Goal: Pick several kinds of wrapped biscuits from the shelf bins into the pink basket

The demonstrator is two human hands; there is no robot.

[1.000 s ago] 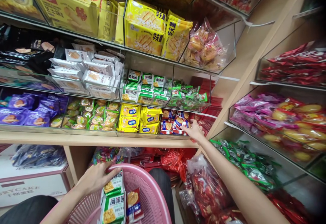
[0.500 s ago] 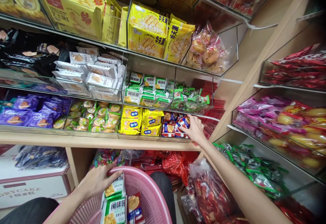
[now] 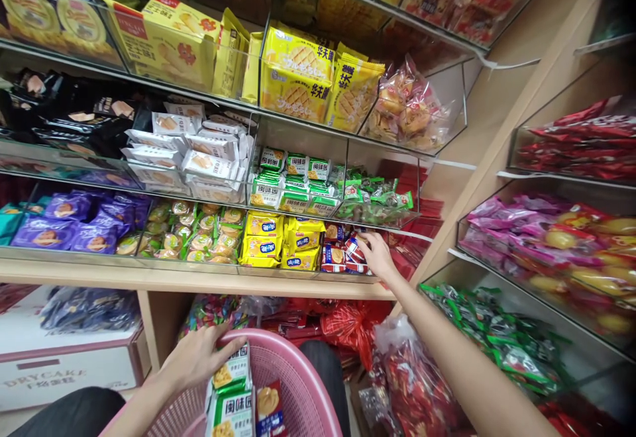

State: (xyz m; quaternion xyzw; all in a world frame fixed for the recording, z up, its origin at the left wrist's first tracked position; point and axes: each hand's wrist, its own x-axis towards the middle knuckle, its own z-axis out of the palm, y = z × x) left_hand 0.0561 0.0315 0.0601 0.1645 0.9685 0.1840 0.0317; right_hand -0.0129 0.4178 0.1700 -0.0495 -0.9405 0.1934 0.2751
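At the lower left, my left hand (image 3: 199, 356) grips the rim of a pink plastic basket (image 3: 303, 374), its thumb over the green-and-white snack packets (image 3: 232, 405) inside. Beside those packets lies one blue-and-red biscuit packet (image 3: 269, 405). My right hand (image 3: 378, 256) reaches into the right end of the lowest clear shelf bin, its fingers closed on a blue-and-red biscuit packet (image 3: 356, 249). Others of that kind (image 3: 334, 256) lie just left of the fingers. The hand partly hides the packet it holds.
Left along the same shelf are yellow packets (image 3: 261, 248), round green-wrapped snacks (image 3: 201, 242) and purple packets (image 3: 67, 225). A wooden shelf edge (image 3: 199, 283) runs below the bins. Right of my arm are green-wrapped sweets (image 3: 497, 324); a bag of red packets (image 3: 417, 371) stands below.
The view has shifted slightly, so most things appear a little lower and further right. My right hand stays in the same bin, its fingers drawn in on the packet. My left hand keeps to the basket rim.
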